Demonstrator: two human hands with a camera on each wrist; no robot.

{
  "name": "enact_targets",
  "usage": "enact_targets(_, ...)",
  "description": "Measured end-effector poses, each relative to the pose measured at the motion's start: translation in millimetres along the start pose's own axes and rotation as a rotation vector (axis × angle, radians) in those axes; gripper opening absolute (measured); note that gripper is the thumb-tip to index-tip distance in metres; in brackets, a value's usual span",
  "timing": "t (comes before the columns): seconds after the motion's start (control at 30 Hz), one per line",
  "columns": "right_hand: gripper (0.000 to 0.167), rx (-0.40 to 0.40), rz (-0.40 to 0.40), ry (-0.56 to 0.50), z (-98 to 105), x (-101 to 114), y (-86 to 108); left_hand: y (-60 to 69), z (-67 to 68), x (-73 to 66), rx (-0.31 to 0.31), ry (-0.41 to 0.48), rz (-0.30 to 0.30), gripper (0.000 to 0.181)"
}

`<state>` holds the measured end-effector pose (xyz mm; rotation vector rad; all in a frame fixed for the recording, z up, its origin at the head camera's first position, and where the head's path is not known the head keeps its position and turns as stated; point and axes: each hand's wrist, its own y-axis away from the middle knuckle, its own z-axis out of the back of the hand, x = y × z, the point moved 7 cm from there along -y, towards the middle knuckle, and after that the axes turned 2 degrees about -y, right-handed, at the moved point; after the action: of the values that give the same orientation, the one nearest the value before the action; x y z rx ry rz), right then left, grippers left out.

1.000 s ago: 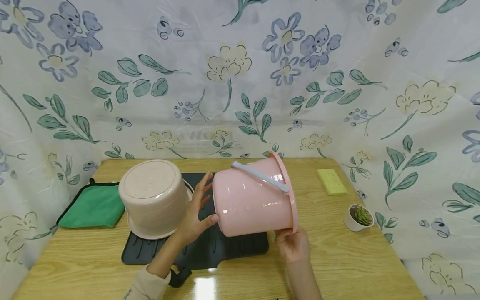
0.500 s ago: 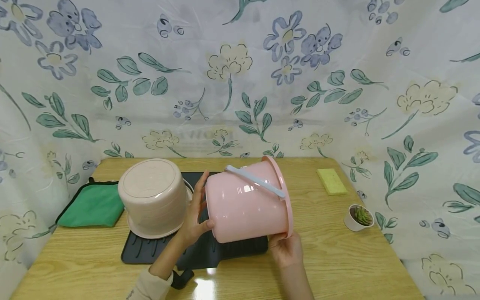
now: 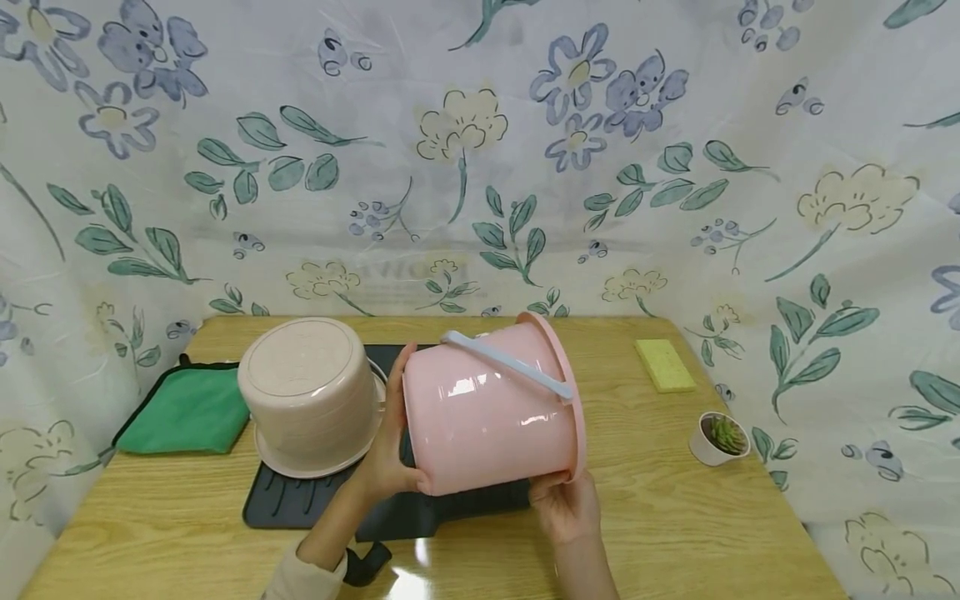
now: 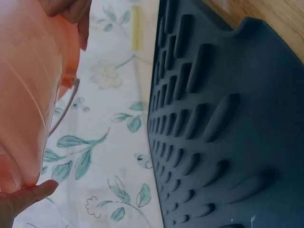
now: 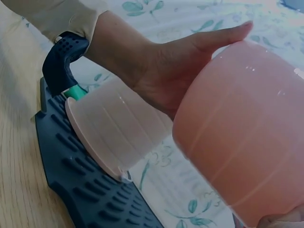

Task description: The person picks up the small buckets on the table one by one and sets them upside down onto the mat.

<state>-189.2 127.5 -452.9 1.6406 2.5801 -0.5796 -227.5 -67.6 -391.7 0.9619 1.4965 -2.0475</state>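
Observation:
A pink bucket (image 3: pixel 487 408) with a pale blue handle (image 3: pixel 510 362) lies tipped on its side in the air, its rim to the right. My left hand (image 3: pixel 388 450) grips it across the base, thumb at the near edge and fingers toward the far edge. The right hand (image 3: pixel 566 504) holds the rim from below, some of its fingers hidden behind the bucket. Below is a dark ridged drying mat (image 3: pixel 405 517). On the mat's left part, close to my left hand, stands an upturned beige tub (image 3: pixel 307 392).
A green cloth (image 3: pixel 183 408) with black edging lies left of the tub. To the right are a yellow sponge (image 3: pixel 664 365) and a small potted succulent (image 3: pixel 720 437) near the table edge. A flowered curtain (image 3: pixel 480 167) hangs behind the wooden table (image 3: pixel 675 533).
The bucket has moved left and slightly down, into my left hand. That hand's thumb and fingers have come from spread beside the base to against it. The right hand moved along with the rim.

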Motion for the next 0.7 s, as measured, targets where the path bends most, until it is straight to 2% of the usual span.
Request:
enact_targets(0.2,0.013,-0.027,-0.012,-0.062,2.3,-2.8,3.3,-1.0,-2.4,-6.8,0.064,-0.032,-0.006,0.147)
enact_targets(0.37,0.016,-0.041,-0.004,-0.037,2.8,-3.4,4.8,-2.6,-5.4,-16.2,0.094,-0.091,-0.028,0.151)
enact_targets(0.53,0.018,0.001,-0.032,-0.036,1.3,-6.2,1.7,-3.7,-2.8,-22.2,0.027,-0.182,-0.019,0.145)
enact_targets(0.7,0.017,0.027,-0.058,-0.032,2.2,-8.5,-0.8,-4.7,0.1,-31.4,-0.068,-0.284,-0.087,0.139)
